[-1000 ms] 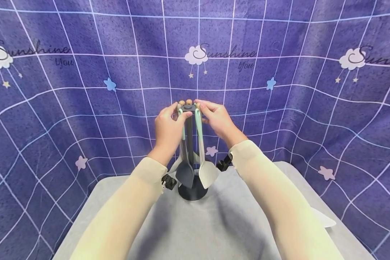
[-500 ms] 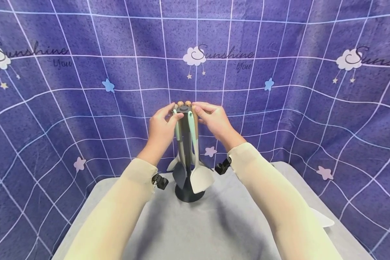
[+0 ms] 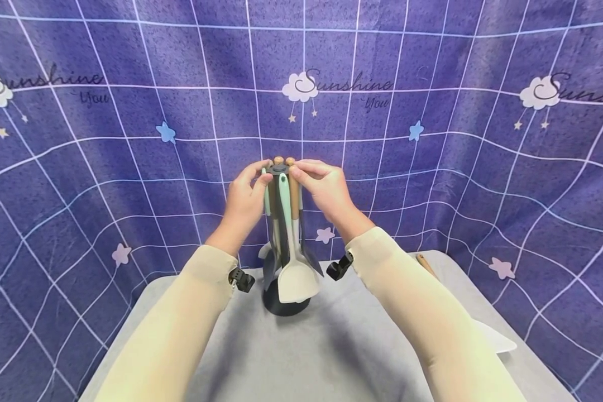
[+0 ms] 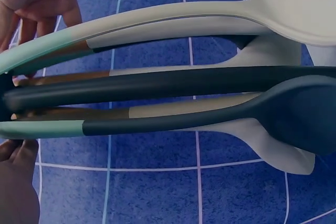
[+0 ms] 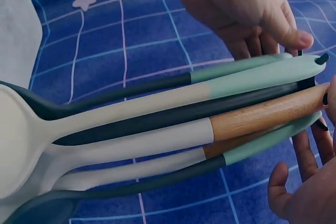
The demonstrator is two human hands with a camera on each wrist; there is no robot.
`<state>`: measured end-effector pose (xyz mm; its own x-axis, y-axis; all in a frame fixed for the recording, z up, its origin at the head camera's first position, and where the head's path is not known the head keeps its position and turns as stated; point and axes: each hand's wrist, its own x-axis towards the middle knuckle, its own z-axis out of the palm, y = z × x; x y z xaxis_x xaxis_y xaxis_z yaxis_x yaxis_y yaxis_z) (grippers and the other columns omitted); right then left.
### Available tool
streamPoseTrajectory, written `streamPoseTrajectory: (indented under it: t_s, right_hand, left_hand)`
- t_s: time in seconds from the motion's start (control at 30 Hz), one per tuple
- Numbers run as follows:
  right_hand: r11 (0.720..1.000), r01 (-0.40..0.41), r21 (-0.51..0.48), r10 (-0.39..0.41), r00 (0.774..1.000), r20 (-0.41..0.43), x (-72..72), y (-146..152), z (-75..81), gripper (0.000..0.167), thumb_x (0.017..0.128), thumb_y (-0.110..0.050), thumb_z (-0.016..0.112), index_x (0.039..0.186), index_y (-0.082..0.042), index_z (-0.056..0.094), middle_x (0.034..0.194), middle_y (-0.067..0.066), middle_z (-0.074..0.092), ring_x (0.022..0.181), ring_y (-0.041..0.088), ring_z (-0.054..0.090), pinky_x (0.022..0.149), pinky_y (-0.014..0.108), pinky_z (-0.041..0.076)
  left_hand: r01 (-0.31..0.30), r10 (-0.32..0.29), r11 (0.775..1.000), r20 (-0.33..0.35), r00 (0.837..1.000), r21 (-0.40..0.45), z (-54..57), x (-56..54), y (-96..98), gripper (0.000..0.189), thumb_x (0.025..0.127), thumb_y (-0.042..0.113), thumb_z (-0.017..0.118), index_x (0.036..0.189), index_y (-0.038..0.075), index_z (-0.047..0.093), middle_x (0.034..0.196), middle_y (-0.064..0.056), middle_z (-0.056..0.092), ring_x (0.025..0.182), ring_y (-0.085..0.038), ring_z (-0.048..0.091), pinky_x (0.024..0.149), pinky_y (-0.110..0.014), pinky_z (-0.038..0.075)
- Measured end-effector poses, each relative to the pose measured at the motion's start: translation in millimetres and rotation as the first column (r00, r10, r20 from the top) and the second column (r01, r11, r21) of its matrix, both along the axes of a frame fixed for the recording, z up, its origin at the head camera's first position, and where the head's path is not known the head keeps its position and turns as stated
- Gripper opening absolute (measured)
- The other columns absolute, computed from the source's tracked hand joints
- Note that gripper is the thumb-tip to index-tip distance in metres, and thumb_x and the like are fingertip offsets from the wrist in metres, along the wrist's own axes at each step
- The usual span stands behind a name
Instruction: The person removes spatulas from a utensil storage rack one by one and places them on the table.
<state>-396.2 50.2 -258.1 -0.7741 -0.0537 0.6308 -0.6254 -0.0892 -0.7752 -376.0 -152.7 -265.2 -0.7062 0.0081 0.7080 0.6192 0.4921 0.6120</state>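
A utensil stand with a round black base [image 3: 285, 307] holds several hanging utensils, heads down. In front hangs a cream turner [image 3: 298, 280] with a mint-green handle. Just right of it hangs a wooden-handled utensil [image 5: 262, 114] with a pale shaft. A dark spoon-like utensil [image 4: 299, 113] faces the left wrist camera. My left hand [image 3: 244, 198] holds the left side of the stand's top between thumb and fingers. My right hand [image 3: 328, 192] pinches the upper end of the wooden handle, thumb in front, the other fingers spread behind.
The stand is on a grey table [image 3: 372, 335]. Under the right sleeve [image 3: 407, 301] a wooden handle [image 3: 425, 263] and a white piece [image 3: 497, 338] stick out on the table's right side. A blue grid-patterned curtain [image 3: 211, 111] hangs behind and along both sides.
The hanging utensils have turned leftward around the post: the cream turner came to the front, the dark one went left. Stand and hands sit slightly further left. A wooden handle now shows at right.
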Motion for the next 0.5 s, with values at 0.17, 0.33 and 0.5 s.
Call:
streamPoseTrajectory:
  t_s: [0.17, 0.33, 0.5]
  right_hand:
    - [1.0, 0.012, 0.014, -0.012, 1.0, -0.013, 5.9, -2.2, 0.9, 0.027, 0.102, -0.011, 0.087, 0.123, 0.005, 0.084, 0.136, 0.019, 0.08, 0.134, 0.029, 0.076, 0.115, 0.031, 0.064]
    - [1.0, 0.006, 0.019, -0.006, 1.0, -0.024, 6.9, -1.3, -1.5, 0.026, 0.102, -0.009, 0.086, 0.123, 0.007, 0.083, 0.136, 0.021, 0.079, 0.133, 0.031, 0.076, 0.114, 0.031, 0.065]
    - [0.999, 0.01, 0.036, -0.01, 1.0, -0.005, 9.2, 2.0, -2.1, 0.027, 0.103, -0.01, 0.085, 0.124, 0.006, 0.083, 0.136, 0.02, 0.079, 0.134, 0.031, 0.077, 0.113, 0.032, 0.065]
  left_hand:
    - [0.038, -0.037, 0.999, -0.021, 0.999, 0.018, -1.0, -0.9, -1.8, 0.043, 0.117, 0.029, 0.062, 0.153, 0.006, 0.067, 0.151, -0.021, 0.073, 0.14, -0.041, 0.072, 0.122, -0.053, 0.059]
    - [0.047, -0.047, 0.999, 0.014, 0.999, 0.018, -2.7, 1.2, -2.7, 0.043, 0.118, 0.032, 0.06, 0.154, 0.01, 0.067, 0.152, -0.019, 0.073, 0.14, -0.04, 0.072, 0.123, -0.053, 0.058]
    - [0.086, -0.085, 0.996, 0.073, 0.994, -0.015, -4.0, 1.3, -7.2, 0.048, 0.119, 0.044, 0.056, 0.159, 0.019, 0.064, 0.158, -0.016, 0.07, 0.149, -0.04, 0.066, 0.128, -0.06, 0.053]
